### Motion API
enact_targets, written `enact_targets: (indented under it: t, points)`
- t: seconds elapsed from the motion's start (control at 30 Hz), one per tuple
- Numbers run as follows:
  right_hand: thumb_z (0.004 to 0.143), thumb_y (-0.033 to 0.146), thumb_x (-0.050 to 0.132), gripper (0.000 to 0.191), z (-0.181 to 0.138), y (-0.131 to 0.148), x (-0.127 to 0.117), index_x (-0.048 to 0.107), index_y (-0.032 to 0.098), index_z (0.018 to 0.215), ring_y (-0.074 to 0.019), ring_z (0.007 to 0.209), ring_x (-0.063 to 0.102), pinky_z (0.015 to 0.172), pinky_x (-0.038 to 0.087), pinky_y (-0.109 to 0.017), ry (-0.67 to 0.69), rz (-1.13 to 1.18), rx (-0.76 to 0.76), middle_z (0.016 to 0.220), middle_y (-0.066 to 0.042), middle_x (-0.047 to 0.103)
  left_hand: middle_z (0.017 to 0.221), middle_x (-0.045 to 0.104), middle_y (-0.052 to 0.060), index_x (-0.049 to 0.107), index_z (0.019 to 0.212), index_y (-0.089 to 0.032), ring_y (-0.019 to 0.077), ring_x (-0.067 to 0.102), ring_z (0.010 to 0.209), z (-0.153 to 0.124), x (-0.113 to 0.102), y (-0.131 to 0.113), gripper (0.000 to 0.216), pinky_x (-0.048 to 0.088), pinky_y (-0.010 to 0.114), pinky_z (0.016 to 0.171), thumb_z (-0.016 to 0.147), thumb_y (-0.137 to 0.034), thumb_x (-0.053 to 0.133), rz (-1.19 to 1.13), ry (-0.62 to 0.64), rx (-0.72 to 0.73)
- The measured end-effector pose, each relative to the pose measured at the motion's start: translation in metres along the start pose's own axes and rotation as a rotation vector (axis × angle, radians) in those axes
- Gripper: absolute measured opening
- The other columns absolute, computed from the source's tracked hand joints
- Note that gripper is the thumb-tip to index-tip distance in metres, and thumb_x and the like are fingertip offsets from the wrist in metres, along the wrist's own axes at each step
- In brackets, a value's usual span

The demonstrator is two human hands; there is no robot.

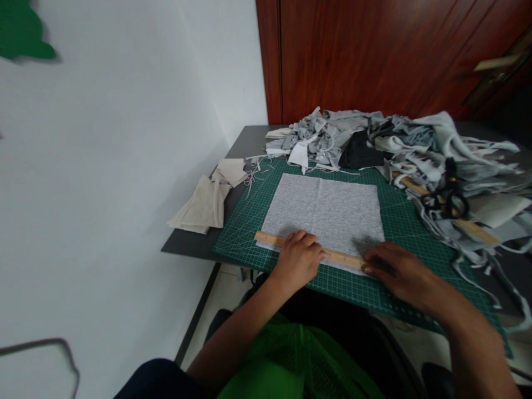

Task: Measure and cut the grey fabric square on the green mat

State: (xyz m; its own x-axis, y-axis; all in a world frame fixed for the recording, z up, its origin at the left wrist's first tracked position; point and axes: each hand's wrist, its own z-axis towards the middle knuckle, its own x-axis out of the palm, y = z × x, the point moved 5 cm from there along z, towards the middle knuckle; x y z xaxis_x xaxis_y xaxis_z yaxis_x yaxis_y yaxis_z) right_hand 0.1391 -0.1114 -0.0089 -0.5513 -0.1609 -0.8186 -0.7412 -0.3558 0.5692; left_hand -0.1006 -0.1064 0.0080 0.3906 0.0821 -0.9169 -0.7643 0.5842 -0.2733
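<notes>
A grey square of fabric [326,208] lies flat on the green cutting mat [399,221]. A wooden ruler [268,239] rests across the fabric's near edge. My left hand [298,259] presses down on the ruler's middle with curled fingers. My right hand [398,270] lies at the ruler's right end, at the fabric's near right corner, fingers bent down against the mat; whether it holds anything is hidden.
A heap of grey and white fabric scraps [386,138] covers the table's far and right side, with black scissors [449,200] and a second wooden ruler [474,228] among them. Folded beige cloth [205,202] sits at the left table edge. A white wall is at left.
</notes>
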Motion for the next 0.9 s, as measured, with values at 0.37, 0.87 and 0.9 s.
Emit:
enact_targets:
  t: [0.37, 0.87, 0.9]
  points:
    - [0.093, 0.045, 0.063, 0.023, -0.003, 0.003, -0.004, 0.073, 0.025, 0.096, -0.026, 0.084, 0.069, 0.077, 0.055, -0.04, -0.009, 0.038, 0.046, 0.094, -0.008, 0.073, 0.096, 0.071, 0.004, 0.074, 0.086, -0.019, 0.0238, 0.06, 0.101, 0.001, -0.002, -0.001, 0.017, 0.049, 0.04, 0.086, 0.099, -0.029, 0.069, 0.006, 0.004, -0.005]
    - [0.099, 0.055, 0.061, 0.041, -0.028, -0.024, -0.059, 0.057, 0.022, 0.124, -0.021, 0.081, 0.071, 0.079, 0.06, -0.039, -0.478, 0.43, 0.235, 0.099, -0.008, 0.075, 0.097, 0.067, 0.004, 0.074, 0.087, -0.021, 0.0248, 0.06, 0.099, 0.007, -0.005, 0.003, 0.009, 0.051, 0.041, 0.085, 0.095, -0.019, 0.071, -0.02, -0.07, 0.022]
    - [0.097, 0.056, 0.064, 0.042, -0.026, -0.023, -0.057, 0.057, 0.022, 0.121, -0.021, 0.08, 0.072, 0.077, 0.06, -0.038, -0.484, 0.491, 0.24, 0.098, -0.008, 0.076, 0.096, 0.067, 0.004, 0.074, 0.087, -0.021, 0.0249, 0.06, 0.099, 0.007, -0.005, 0.002, 0.009, 0.051, 0.041, 0.085, 0.095, -0.019, 0.071, -0.021, -0.07, 0.024]
